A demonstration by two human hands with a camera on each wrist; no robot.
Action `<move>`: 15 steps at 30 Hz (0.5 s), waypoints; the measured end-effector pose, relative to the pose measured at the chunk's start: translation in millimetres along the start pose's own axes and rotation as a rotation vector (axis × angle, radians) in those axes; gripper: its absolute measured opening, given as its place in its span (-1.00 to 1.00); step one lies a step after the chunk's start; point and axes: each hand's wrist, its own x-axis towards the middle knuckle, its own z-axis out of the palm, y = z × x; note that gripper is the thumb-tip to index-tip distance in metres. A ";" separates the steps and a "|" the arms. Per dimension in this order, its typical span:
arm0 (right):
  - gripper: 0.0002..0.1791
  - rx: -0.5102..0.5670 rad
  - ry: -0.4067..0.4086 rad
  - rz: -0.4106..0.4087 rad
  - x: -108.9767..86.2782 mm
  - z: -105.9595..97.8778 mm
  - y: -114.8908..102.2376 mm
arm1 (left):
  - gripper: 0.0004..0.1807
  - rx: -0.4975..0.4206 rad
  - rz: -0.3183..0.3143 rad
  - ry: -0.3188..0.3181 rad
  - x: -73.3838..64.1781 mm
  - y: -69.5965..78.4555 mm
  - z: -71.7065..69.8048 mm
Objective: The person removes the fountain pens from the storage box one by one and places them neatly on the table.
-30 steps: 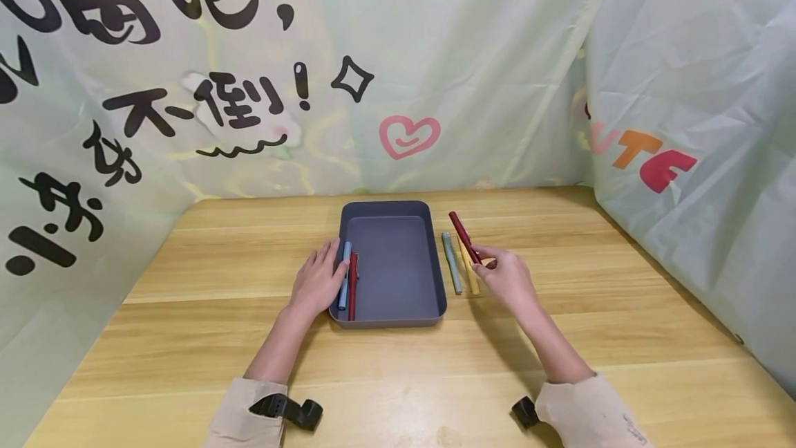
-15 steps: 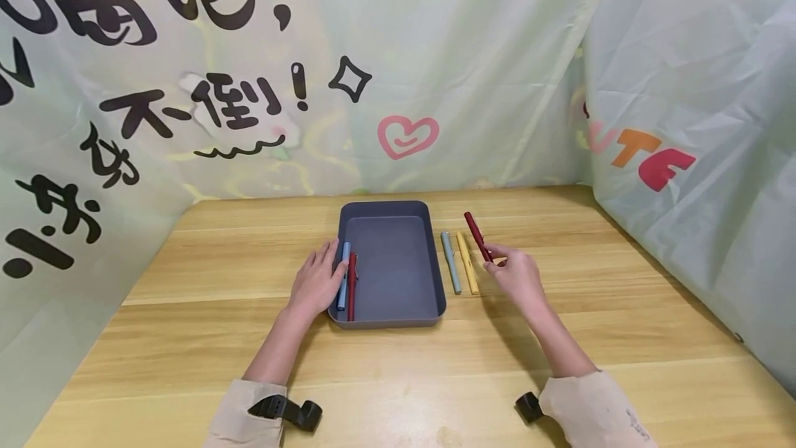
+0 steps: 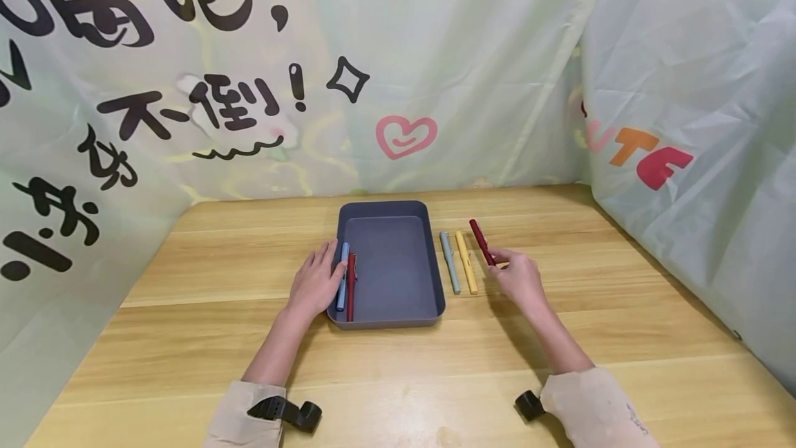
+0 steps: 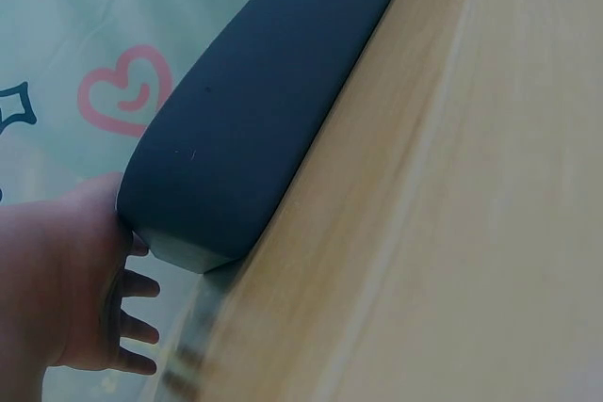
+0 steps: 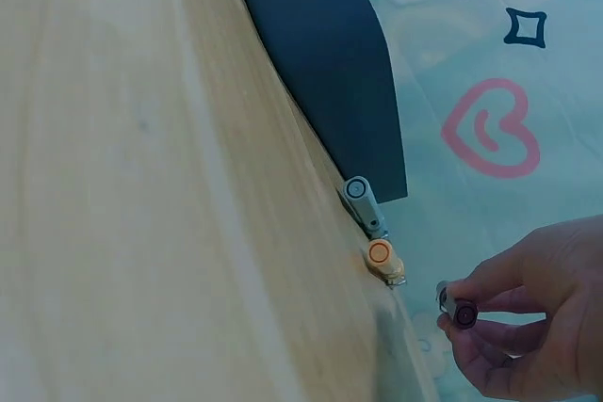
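My right hand point(image 3: 519, 281) pinches a dark red pen point(image 3: 480, 237) near its lower end, tilted above the table on the right. In the right wrist view the end of this pen point(image 5: 464, 313) pokes out between thumb and fingers. My left hand point(image 3: 315, 278) rests at the left wall of a dark grey tray point(image 3: 398, 275), fingers outstretched along the outside and thumb over the rim. Inside the tray, beside that wall, lie a blue pen point(image 3: 343, 285) and a red pen point(image 3: 351, 289). A grey-blue pen point(image 3: 450, 265) and a yellow pen point(image 3: 466, 265) lie right of the tray.
The wooden table point(image 3: 398, 379) runs back to a pale printed cloth point(image 3: 485, 75), which also hangs along both sides. The tray's right wall stands close to the grey-blue pen.
My right hand has moved right with the dark red pen, from over the yellow pen to beside it, and the pen is slightly lower. The left hand stays put.
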 end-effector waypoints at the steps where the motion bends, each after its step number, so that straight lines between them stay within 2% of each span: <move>1: -0.62 -0.001 -0.001 0.000 0.0 0.7 0.9 | -0.36 -0.001 0.000 0.002 0.0 0.1 0.0; 15: -0.62 0.027 -0.050 0.062 0.0 8.8 6.9 | -0.36 -0.006 0.010 0.007 0.7 -0.8 0.8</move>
